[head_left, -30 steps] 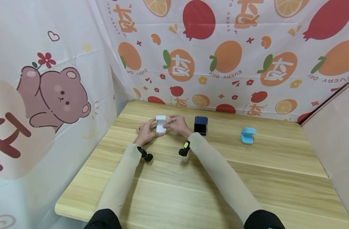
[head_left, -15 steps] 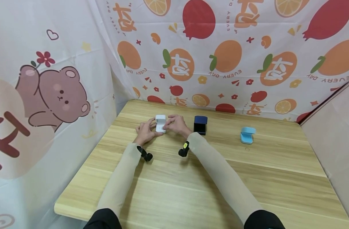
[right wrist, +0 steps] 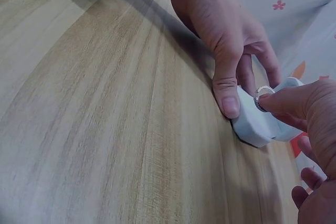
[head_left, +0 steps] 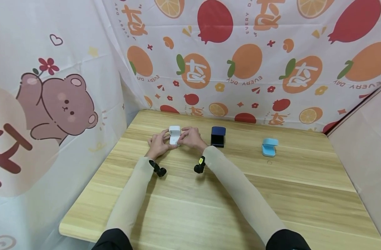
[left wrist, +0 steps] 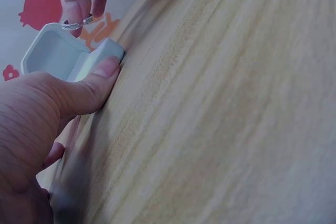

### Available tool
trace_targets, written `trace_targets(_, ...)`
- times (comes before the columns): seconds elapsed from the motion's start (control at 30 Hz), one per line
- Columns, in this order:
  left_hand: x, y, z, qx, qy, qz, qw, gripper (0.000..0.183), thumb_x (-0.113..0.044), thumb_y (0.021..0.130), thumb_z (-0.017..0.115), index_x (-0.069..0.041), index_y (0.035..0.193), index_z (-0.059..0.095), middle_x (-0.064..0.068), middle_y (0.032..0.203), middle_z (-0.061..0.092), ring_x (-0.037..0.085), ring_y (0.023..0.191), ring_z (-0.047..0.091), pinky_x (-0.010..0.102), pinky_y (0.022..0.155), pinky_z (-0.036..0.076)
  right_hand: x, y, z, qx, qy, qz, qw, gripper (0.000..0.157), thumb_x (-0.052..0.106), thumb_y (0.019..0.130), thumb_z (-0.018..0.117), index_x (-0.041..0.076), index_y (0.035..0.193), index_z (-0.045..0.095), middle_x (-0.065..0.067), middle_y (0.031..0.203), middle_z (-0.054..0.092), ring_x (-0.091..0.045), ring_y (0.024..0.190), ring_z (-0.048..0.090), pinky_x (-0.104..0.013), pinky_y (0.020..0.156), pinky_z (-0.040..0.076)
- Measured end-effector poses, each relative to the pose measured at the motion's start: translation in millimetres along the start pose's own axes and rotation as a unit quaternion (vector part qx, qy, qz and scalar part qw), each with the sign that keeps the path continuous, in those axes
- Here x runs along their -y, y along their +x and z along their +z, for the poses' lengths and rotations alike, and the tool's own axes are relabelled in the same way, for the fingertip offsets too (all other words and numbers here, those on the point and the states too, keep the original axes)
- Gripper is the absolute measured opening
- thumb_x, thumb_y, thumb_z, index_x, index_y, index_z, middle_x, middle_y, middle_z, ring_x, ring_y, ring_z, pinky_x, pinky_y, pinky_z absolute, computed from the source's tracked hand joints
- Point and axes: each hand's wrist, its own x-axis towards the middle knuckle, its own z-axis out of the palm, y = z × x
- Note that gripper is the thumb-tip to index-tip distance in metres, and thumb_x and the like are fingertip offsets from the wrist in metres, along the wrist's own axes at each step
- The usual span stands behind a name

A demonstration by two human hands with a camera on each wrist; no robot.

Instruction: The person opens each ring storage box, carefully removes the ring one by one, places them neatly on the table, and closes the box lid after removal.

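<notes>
A white ring box (head_left: 174,135) stands with its lid up on the wooden table. My left hand (head_left: 159,144) holds it from the left, the thumb pressed on the front of its base, as the left wrist view shows. Between thumb and fingertip, my right hand (head_left: 191,138) pinches a silver ring (right wrist: 262,98) set with small stones. That ring is over the open box, just above its base; in the left wrist view the ring (left wrist: 76,23) overlaps the lid's edge. In the head view the fingers mostly cover it.
To the right of my hands stands an open dark blue ring box (head_left: 218,137) with a black inside. Farther right is an open light blue ring box (head_left: 269,147). A faint small ring-shaped thing (head_left: 269,162) lies before it. Printed curtains (head_left: 220,100) hang behind the table.
My right hand's fingertips have shifted slightly toward the front of the white box, still pinching the ring. The left hand keeps its hold, and the boxes stay in place.
</notes>
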Motion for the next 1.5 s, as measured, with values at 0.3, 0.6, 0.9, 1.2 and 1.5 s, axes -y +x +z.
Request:
trace_targets(0.3, 0.1, -0.3, -0.1, -0.004, 0.002, -0.001, 1.0000, 0.097, -0.040, 0.078, 0.087, -0.021, 0.158, 0.035, 0.007, 0.145, 0.059, 0.041, 0.133, 0.036, 0.058, 0.106, 0.012, -3, 0, 3.0, 0.007, 0.003, -0.001, 1.000, 0.012, 0.019, 0.078, 0.087, 0.012, 0.071, 0.079, -0.005, 0.148, 0.058, -0.039, 0.146, 0.032, -0.063, 0.121, 0.017)
trace_targets(0.6, -3.2, -3.2, -2.0, 0.010, 0.009, -0.004, 0.9999, 0.094, -0.039, 0.082, 0.084, -0.019, 0.159, 0.034, 0.008, 0.146, 0.058, 0.040, 0.135, 0.035, 0.059, 0.108, 0.011, -3, -2, 6.7, 0.020, -0.012, -0.002, 1.000, 0.018, 0.023, 0.076, 0.090, 0.012, 0.070, 0.077, -0.004, 0.149, 0.058, -0.039, 0.146, 0.032, -0.062, 0.119, 0.018)
trace_targets(0.9, -1.3, -1.5, -1.5, 0.006, 0.010, -0.004, 0.9999, 0.093, -0.036, 0.082, 0.084, -0.018, 0.158, 0.034, 0.009, 0.145, 0.059, 0.040, 0.134, 0.036, 0.059, 0.107, 0.012, -2, -3, 8.7, 0.027, -0.034, -0.008, 0.999, 0.019, 0.025, 0.077, 0.089, 0.011, 0.071, 0.078, -0.005, 0.150, 0.057, -0.037, 0.144, 0.034, -0.058, 0.117, 0.023)
trace_targets(1.2, -0.9, -1.3, -1.1, 0.006, 0.009, -0.006, 0.9999, 0.093, -0.034, 0.083, 0.084, -0.016, 0.159, 0.033, 0.009, 0.145, 0.058, 0.039, 0.135, 0.036, 0.060, 0.108, 0.012, -3, -4, 13.0, 0.028, -0.035, -0.017, 0.999, 0.015, 0.021, 0.077, 0.088, 0.010, 0.072, 0.079, -0.009, 0.148, 0.059, -0.037, 0.143, 0.037, -0.059, 0.116, 0.024)
trace_targets(1.5, 3.5, 1.0, 1.1, 0.000, 0.000, -0.003, 1.0000, 0.091, -0.032, 0.082, 0.084, -0.016, 0.158, 0.035, 0.010, 0.143, 0.060, 0.037, 0.129, 0.038, 0.060, 0.106, 0.012, 1, -7, 16.5, 0.032, -0.045, -0.006, 0.998, 0.012, 0.019, 0.078, 0.086, 0.010, 0.073, 0.080, -0.009, 0.149, 0.058, -0.037, 0.143, 0.035, -0.058, 0.116, 0.024)
